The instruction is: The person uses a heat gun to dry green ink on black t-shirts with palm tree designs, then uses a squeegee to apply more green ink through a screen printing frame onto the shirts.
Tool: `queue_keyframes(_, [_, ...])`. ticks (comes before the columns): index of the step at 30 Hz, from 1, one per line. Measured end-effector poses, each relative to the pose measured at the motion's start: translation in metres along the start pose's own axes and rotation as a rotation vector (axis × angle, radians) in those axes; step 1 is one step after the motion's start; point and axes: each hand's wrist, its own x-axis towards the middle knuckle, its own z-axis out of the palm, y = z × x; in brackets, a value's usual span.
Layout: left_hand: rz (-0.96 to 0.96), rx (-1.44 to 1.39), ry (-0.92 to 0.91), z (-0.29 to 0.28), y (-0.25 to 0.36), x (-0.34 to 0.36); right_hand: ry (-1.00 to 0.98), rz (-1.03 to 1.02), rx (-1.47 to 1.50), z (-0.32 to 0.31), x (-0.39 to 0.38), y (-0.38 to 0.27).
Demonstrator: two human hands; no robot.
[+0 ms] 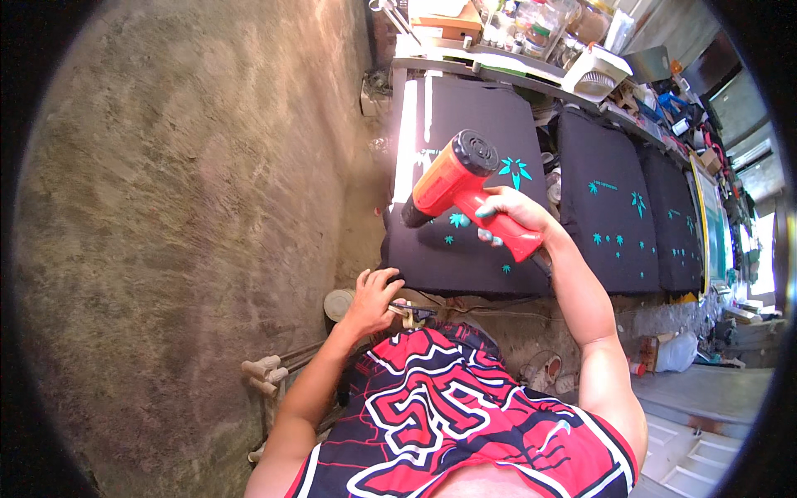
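Observation:
My right hand (517,217) is closed around the handle of a red heat gun (445,184) with a black nozzle and a black vented rear cap. The gun hangs tilted over a black cloth panel (490,116) printed with green leaf shapes, its nozzle pointing down to the left. At the panel's near left corner is my left hand (375,297), fingers bent but apart, fingertips at the cloth's edge. Nothing shows in that hand. Whether the nozzle touches the cloth I cannot tell.
To the right lie more black printed panels (604,207) and a framed screen (712,224). Behind them a cluttered shelf holds jars (540,33) and a white fan-like appliance (596,76). A rough wall (191,207) rises on the left, with wooden poles (264,373) near my left arm.

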Motion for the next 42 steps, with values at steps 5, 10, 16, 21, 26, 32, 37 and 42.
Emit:
queue_keyframes(5, [-0.004,0.004,-0.040,0.002,-0.002,0.006,0.073,-0.142,0.017,0.012,-0.002,0.018])
queue_keyframes(10, [0.021,0.002,-0.052,0.006,0.002,0.014,0.021,-0.105,0.047,0.014,-0.004,0.029])
queue_keyframes(16, [0.017,0.001,-0.071,0.010,0.003,0.019,0.005,-0.029,-0.040,0.000,-0.031,0.031])
queue_keyframes(21, [0.010,-0.019,-0.064,0.009,0.003,0.021,0.264,-0.100,-0.028,-0.021,-0.058,0.027])
queue_keyframes(26, [-0.003,-0.008,-0.071,0.010,0.003,0.024,0.193,-0.016,-0.057,-0.026,-0.079,0.029])
queue_keyframes(32, [-0.008,0.008,-0.070,0.011,0.003,0.027,0.197,-0.040,0.013,-0.033,-0.074,0.030])
queue_keyframes(37, [-0.034,-0.008,-0.058,0.011,0.005,0.030,0.212,-0.069,-0.053,-0.041,-0.040,0.014])
queue_keyframes(42, [-0.046,-0.021,-0.049,0.011,0.009,0.032,0.396,-0.302,0.021,-0.044,0.034,0.000])
